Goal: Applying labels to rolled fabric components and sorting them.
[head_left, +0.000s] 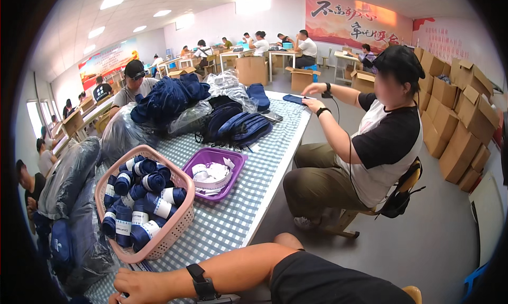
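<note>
far left, grey plastic bags (69,182) slump over the table (264,193) edge. beside them stands the pink basket (177,227), filled with rolls (140,198) of dark blue cloth, each with a white band. my right hand (140,286) lies on the checked cloth just below the basket's near corner, close to it but, as far as i can see, not touching. its fingers curl down out of frame, so i cannot tell whether it grips anything or lies loose. a black band sits on the wrist. my left hand is out of view.

further right is a purple tray (235,164) with white strips in it, then a heap of blue bags (238,126). a co-worker (381,134) sits at the table's side, handling a flat blue piece. cartons (455,124) are stacked by the wall.

i judge this a pause between rolls. any reach for the basket or tray calls for lifting the hand over the rim first.
</note>
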Motion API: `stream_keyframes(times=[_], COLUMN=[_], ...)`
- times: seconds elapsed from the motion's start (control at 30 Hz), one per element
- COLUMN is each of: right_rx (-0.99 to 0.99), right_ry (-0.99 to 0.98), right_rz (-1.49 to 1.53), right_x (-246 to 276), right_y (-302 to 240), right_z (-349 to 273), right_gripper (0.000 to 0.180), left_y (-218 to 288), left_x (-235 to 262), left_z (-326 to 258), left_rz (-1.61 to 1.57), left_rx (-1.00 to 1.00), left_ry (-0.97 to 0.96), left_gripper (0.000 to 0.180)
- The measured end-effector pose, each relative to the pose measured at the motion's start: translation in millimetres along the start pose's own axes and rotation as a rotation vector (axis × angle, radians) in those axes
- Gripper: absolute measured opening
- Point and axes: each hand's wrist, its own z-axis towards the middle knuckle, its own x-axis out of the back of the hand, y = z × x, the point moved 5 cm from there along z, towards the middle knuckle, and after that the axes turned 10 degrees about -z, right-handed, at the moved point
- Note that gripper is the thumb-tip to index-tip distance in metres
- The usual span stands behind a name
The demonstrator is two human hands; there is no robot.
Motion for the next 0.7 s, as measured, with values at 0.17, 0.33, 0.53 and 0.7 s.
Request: stream_keyframes(times=[0.17,0.33,0.53,0.7], right_rx=[-0.054,-0.032,0.001,0.002], right_ry=[0.008,-0.037,-0.102,-0.100], right_rz=[0.024,0.012,-0.001,0.007], right_x=[-3,3,4,-3], right_y=[2,-7,-17,-18], right_z=[-8,-6,-6,-10], right_gripper=[0.046,0.050,0.048,0.041], left_y=[2,17,20,10], left_x=[0,6,11,6], left_z=[9,12,-2,-15], left_rz=[-0.012,-0.006,0.114,0.007], left_rx=[0.116,0.039,-0.035,-0.052], left_ry=[-0.033,-0.096,-0.090,-0.091], left_gripper=[0.043,0.042,0.049,0.052])
